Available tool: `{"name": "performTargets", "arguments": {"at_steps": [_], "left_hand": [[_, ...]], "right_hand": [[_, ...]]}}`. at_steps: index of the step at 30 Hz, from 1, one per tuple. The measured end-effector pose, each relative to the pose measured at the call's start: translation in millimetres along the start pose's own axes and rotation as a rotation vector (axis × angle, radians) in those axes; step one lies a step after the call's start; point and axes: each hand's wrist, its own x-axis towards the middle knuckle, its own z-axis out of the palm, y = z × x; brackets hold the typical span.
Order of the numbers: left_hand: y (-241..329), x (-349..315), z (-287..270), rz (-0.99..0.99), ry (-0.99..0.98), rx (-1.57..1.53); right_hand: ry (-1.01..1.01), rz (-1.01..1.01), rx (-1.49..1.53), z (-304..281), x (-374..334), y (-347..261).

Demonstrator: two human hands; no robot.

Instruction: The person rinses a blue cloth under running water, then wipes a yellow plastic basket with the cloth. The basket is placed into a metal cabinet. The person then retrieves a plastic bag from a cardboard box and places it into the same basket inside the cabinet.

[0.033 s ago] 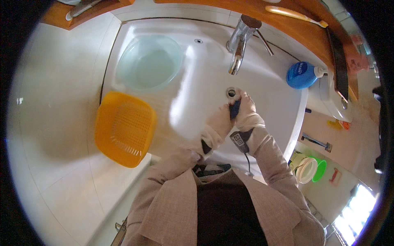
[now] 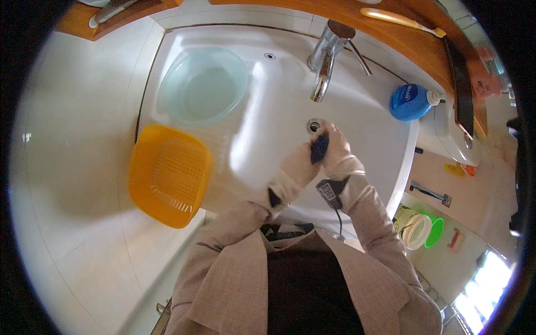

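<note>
Over the white sink [image 2: 268, 139], my left hand [image 2: 298, 165] and my right hand [image 2: 338, 152] are pressed together just below the drain [image 2: 314, 127]. Both seem to be in thin, light gloves. A small dark blue, soft-looking thing [image 2: 319, 147] is squeezed between them; its kind I cannot make out. My right fingers are closed over its right side, and my left hand bears on it from the left. A dark strapped device [image 2: 330, 193] with a cable sits at my right wrist. Above the hands is the chrome faucet [image 2: 322, 78].
A pale blue-green basin [image 2: 204, 86] stands at the sink's upper left, with a yellow-orange perforated basket [image 2: 170, 176] below it. A blue soap pump bottle [image 2: 410, 102] is at the right edge. Along the top runs a wooden shelf holding an orange toothbrush [image 2: 399, 19].
My right hand and wrist have shifted slightly right, the wrist device turning with them. The dark blue thing shows a bit more between my hands. Basin and basket stay put.
</note>
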Motion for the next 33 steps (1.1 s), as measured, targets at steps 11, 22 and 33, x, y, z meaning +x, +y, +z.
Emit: {"name": "performTargets", "arguments": {"at_steps": [11,22,33], "left_hand": [[35,-34,-42,-0.327,-0.697,-1.541],[54,-20,-49,-0.098,-0.693,-0.637],[-36,25,29,-0.011,0.029,0.046]], "right_hand": [[-0.814,-0.048,1.043,-1,-40,-111],[-0.519,-0.002,0.815,-6,-44,-152],[0.288,0.266,0.218,28,2,-20]]}}
